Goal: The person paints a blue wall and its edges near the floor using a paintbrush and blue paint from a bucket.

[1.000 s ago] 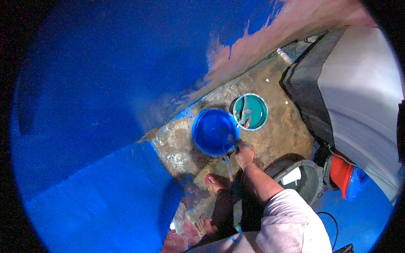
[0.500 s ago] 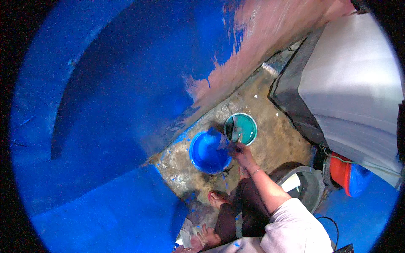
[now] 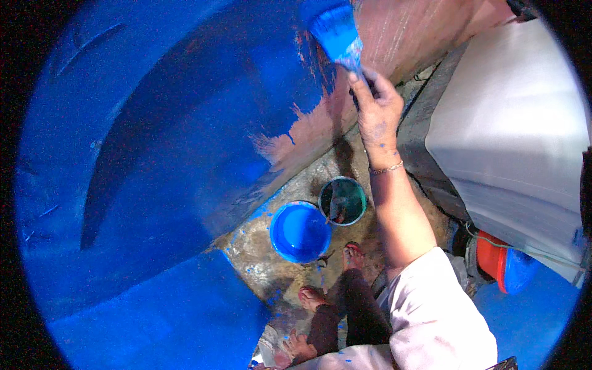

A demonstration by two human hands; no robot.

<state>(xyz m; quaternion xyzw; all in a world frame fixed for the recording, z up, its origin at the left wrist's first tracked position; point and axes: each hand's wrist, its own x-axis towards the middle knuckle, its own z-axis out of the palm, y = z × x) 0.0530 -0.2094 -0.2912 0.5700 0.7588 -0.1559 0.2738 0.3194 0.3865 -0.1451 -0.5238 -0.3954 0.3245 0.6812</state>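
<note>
Head view | right hand (image 3: pixel 377 111) clenched on brush (image 3: pixel 336 34), raised against wall (image 3: pixel 185 123) | left hand unseen | risk: loaded bristles dripping onto floor (image 3: pixel 265 259), feet beside bucket (image 3: pixel 300 232)

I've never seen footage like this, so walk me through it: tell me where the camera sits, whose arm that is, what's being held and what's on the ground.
The camera is worn on a person's head and looks down through a fisheye lens, so edges bend. The raised arm is the wearer's own. The right hand grips a paintbrush loaded with blue paint, against a partly blue, partly bare pinkish wall. On the floor stand a bucket of blue paint and a smaller teal tin, near the person's bare feet. The left hand is out of view.
</note>
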